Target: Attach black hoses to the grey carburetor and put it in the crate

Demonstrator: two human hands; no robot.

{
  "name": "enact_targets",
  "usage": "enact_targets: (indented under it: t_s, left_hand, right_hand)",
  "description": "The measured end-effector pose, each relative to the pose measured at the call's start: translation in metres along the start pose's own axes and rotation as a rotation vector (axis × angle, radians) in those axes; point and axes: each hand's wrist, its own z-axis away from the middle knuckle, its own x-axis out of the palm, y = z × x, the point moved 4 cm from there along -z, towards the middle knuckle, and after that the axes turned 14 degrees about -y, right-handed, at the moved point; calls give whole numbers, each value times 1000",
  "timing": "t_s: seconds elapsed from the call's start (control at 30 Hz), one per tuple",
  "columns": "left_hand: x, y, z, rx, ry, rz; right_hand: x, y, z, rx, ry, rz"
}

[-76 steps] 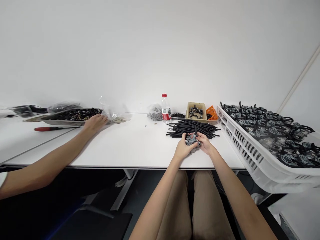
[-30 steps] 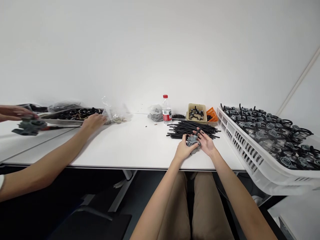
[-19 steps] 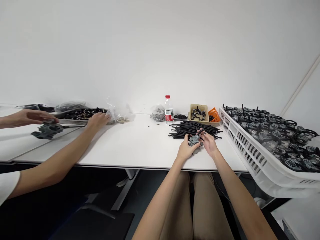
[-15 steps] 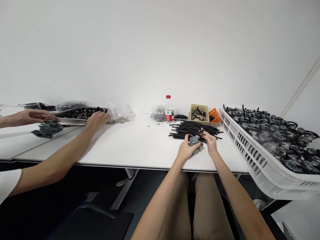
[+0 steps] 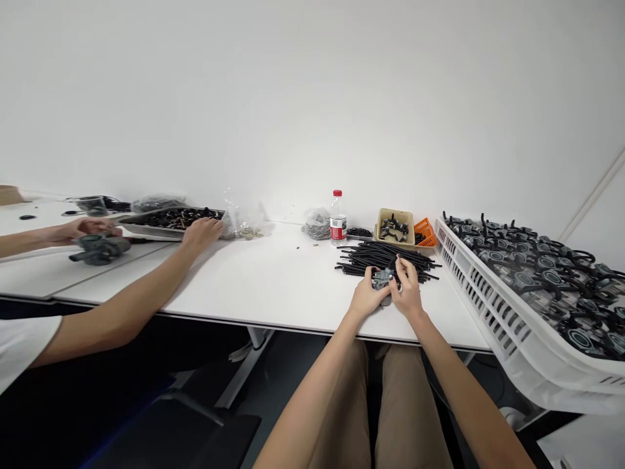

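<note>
In the head view, the water bottle (image 5: 338,220) stands upright on the white table (image 5: 273,280), near the wall. The metal part (image 5: 381,279), grey, is in the person's two hands, in front of the bottle and to its right. The left hand (image 5: 366,294) grips it from the side, fingers closed around it. The right hand (image 5: 407,291) has its fingers bent and closed on its upper right side; how they press there is partly hidden.

Just beyond the hands, to the right of the bottle, lies a pile of black tubes (image 5: 361,257). Behind that pile, a cream tub (image 5: 408,228) holds small black-and-metal fittings, and an orange basket (image 5: 428,229) beside it holds small black pieces. Farther right of the bottle, a large white crate (image 5: 481,286) is filled with grey metal parts fitted with black tubes.

Just left of the bottle sits a clear bag (image 5: 317,225) of small grey pieces. Well to its left, an open plastic bag (image 5: 241,225) holds small pieces, next to a metal tray (image 5: 151,230) full of small dark pieces. A co-worker's hand (image 5: 202,234) reaches to that tray's edge; another hand (image 5: 90,229) holds a similar grey part (image 5: 101,249).
</note>
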Motion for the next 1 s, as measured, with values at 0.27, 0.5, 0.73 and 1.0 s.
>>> enact_targets:
  t_s: [0.27,0.5,0.73,1.0]
  left_hand:
    - [2,-1,-1,-12,-16,0]
    - [3,-5,-2,0,-27,29]
    - [2,-8,-3,26,-36,84]
    - [2,-11,-4,128,-135,176]
  right_hand:
    - [2,3,-1,-51,25,146]
    - [-6,10,-1,-14,117,119]
    - [-5,17,-2,42,136,22]
    - [-7,9,-3,75,49,-183]
